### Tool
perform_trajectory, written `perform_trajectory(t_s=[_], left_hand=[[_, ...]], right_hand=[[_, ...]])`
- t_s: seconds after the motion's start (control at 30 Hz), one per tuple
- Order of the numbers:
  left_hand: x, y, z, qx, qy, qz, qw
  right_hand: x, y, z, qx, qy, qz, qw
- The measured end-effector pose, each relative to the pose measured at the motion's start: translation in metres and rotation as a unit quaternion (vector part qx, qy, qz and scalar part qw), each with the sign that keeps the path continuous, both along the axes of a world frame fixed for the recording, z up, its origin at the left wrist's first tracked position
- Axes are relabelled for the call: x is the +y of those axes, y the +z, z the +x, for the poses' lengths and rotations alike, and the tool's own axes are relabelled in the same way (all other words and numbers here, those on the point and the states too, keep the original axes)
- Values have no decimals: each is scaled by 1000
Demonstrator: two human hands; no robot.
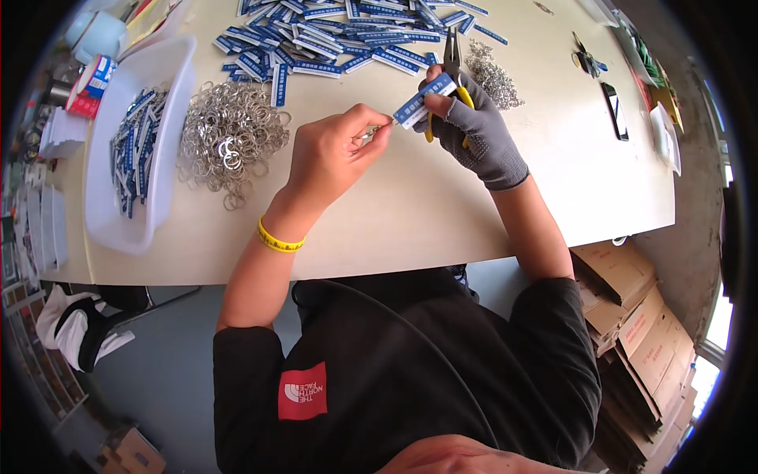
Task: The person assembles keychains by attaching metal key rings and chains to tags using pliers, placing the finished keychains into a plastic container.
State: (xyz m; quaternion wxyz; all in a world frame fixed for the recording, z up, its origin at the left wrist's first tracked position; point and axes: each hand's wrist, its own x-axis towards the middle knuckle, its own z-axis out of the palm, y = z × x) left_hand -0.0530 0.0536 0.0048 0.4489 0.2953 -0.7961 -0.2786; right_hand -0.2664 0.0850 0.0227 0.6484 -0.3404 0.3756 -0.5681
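My right hand (482, 130), in a grey fingerless glove, is closed around pliers (452, 57) with yellow handles, jaws pointing away from me. Its thumb also presses a blue and white printed tag (422, 103) against the fingers. At the tag's lower left end, my bare left hand (335, 146) pinches a small metal piece (369, 133). Fingers cover most of that piece, so whether it is a ring or a chain link I cannot tell. A heap of split key rings (229, 130) lies left of my left hand. Small metal chain pieces (491, 75) are piled beyond my right hand.
Many similar tags (339, 35) are heaped at the table's far side. A white plastic bin (170, 150) with more tags stands at left. A phone (615, 112) and a dark tool (586, 57) lie at right. Flattened cardboard boxes (643, 340) are stacked beside the table.
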Motion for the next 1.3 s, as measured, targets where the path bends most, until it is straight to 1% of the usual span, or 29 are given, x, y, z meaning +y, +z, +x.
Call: perform_trajectory(t_s=[0.03, 0.13, 0.27, 0.43, 0.53, 0.63, 0.73, 0.77, 0.83, 0.87, 0.9, 0.93, 0.97, 1.0, 1.07, 1.27, 1.3], left_hand=[[0, 1, 1, -15, -1, -1, 1000], [-1, 0, 2, -31, 4, -2, 1000], [-3, -2, 2, -26, 14, -13, 999], [-5, -6, 1, -28, 7, -71, 997], [-7, -6, 2, -42, 0, -99, 994], [-9, -5, 4, -60, -12, -138, 989], [-10, -3, 6, -59, -22, -161, 985], [-10, -2, 6, -56, -24, -165, 984], [-12, -1, 6, -15, -18, -157, 987], [-12, -1, 6, 7, -14, -153, 988], [-12, 0, 8, 6, -15, -140, 990], [-13, 2, 9, 5, -16, -127, 992], [-13, 4, 10, 4, -16, -113, 993], [-12, 5, 10, 1, -13, -103, 995], [-10, 8, 9, -8, -10, -83, 996], [-10, 5, 9, -18, -15, -88, 996], [-10, 6, 9, -19, -16, -71, 997]], right_hand=[[2, 0, 0, -7, -14, 11, 1000], [7, 4, 3, 37, -37, 4, 999], [9, 1, -3, 95, 1, -4, 996], [8, 4, -2, 139, 8, -3, 990], [9, 8, -2, 217, 1, -7, 976], [7, 5, -6, 271, 7, -15, 963], [7, 12, -10, 269, 50, 3, 962], [7, 11, -12, 315, 24, 1, 949], [7, 9, -19, 405, -28, -5, 914], [8, 9, -22, 493, -42, -85, 865], [11, 11, -24, 572, -55, -163, 802], [14, 14, -22, 642, -67, -239, 726], [20, 20, -19, 624, -57, -283, 726], [23, 23, -13, 641, -52, -317, 697], [27, 22, -7, 669, -49, -327, 665], [31, 19, -8, 699, -52, -318, 638], [32, 17, -8, 695, -61, -319, 642]])
